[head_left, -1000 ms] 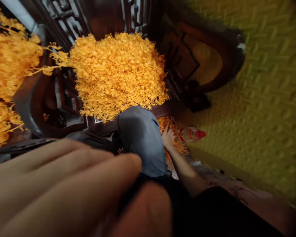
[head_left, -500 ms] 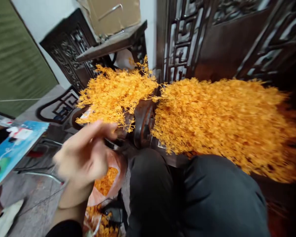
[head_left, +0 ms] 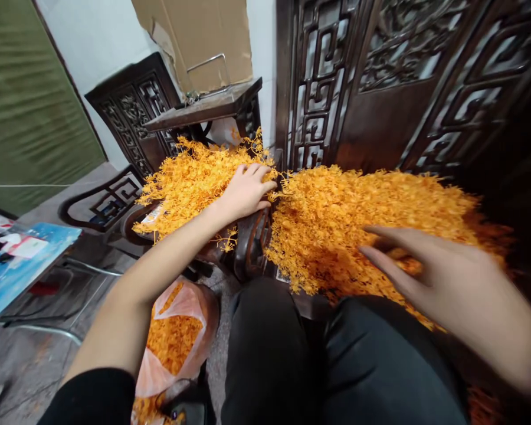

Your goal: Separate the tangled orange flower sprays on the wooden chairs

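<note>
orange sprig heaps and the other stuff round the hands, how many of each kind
orange sprig heaps: 2, left heap under the left hand, right heap under the right hand
plastic bag of orange sprigs: 1
cardboard box: 1
hands: 2
total: 6

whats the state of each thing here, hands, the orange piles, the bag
left hand: reached out, resting palm down on the left orange pile
right hand: open, fingers spread, over the right orange pile, holding nothing
left orange pile: heaped on a carved chair
right orange pile: large heap, spread wide
plastic bag: open on the floor, partly filled with orange bits
</note>
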The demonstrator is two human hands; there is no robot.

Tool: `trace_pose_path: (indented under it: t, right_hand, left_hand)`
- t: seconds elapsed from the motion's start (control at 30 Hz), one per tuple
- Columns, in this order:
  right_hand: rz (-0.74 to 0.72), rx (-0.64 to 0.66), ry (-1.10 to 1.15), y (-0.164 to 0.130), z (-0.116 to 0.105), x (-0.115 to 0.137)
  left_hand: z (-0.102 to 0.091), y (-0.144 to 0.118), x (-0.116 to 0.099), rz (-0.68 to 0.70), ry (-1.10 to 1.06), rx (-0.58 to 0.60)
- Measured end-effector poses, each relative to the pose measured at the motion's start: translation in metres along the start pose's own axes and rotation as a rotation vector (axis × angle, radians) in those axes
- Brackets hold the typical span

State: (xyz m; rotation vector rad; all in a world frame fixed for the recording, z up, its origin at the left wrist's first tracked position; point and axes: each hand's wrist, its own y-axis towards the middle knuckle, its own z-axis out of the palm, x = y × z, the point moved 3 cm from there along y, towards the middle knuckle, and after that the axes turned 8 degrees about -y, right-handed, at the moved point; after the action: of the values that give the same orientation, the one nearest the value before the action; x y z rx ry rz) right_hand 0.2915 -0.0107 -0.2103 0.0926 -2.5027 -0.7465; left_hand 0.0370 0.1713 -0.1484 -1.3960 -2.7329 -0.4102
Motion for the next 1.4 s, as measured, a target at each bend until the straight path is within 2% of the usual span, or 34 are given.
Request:
trace_pose_path:
  t: [0.13,0.2,0.27,0.3,0.43,0.53,0.63,0.7,0.8,0.87,0.97,1.1,1.27,1.33,1.4]
  right_hand:
    - [-0.302,0.133,-0.057,0.101,0.082,0.016]
    - [-0.346,0.275,-0.083,0.136,0.123,0.015]
    - [-0.339,0.351,-0.063,0.157,0.145,0.01]
    - [-0.32,0.343,0.001,0.164,0.147,0.008]
    - [-0.187,0.203,0.477,0.183,0.12,0.009]
    - [-0.154,0.27,0.7,0.202,0.099,0.026]
    - [-0.114,0.292,0.827,0.224,0.087,0.045]
    - [-0.126,0.225,0.755,0.238,0.079,0.053]
    - [-0.222,0.097,0.455,0.253,0.065,0.056]
    - [-0.297,0.036,0.333,0.257,0.052,0.057]
    - [-0.383,-0.02,0.264,0.254,0.03,0.06]
    - [-0.378,-0.053,0.084,0.237,0.006,0.072]
    - [-0.271,-0.016,-0.03,0.215,-0.008,0.082]
    - [-0.166,0.055,-0.101,0.207,-0.008,0.083]
    - [-0.132,0.174,-0.172,0.198,-0.005,0.086]
  left_hand:
    - [0.016,0.022,0.009,-0.078,0.054,0.141]
    - [0.017,0.02,0.013,-0.106,0.085,0.152]
    - [0.014,0.015,0.017,-0.123,0.101,0.125]
    - [0.012,0.012,0.02,-0.131,0.093,0.102]
    - [0.003,0.004,0.033,-0.209,-0.047,-0.095]
    - [-0.004,0.001,0.043,-0.269,-0.135,-0.241]
    - [-0.001,-0.001,0.05,-0.265,-0.119,-0.207]
    - [0.006,-0.005,0.055,-0.281,-0.063,-0.131]
    - [0.019,-0.014,0.068,-0.37,-0.009,-0.068]
    - [0.026,-0.021,0.077,-0.453,-0.015,-0.082]
    - [0.031,-0.027,0.087,-0.543,-0.044,-0.14]
    - [0.033,-0.027,0.094,-0.583,-0.08,-0.179]
    - [0.032,-0.027,0.105,-0.626,-0.128,-0.197]
    - [0.032,-0.028,0.108,-0.623,-0.14,-0.185]
    - [0.031,-0.028,0.11,-0.612,-0.15,-0.182]
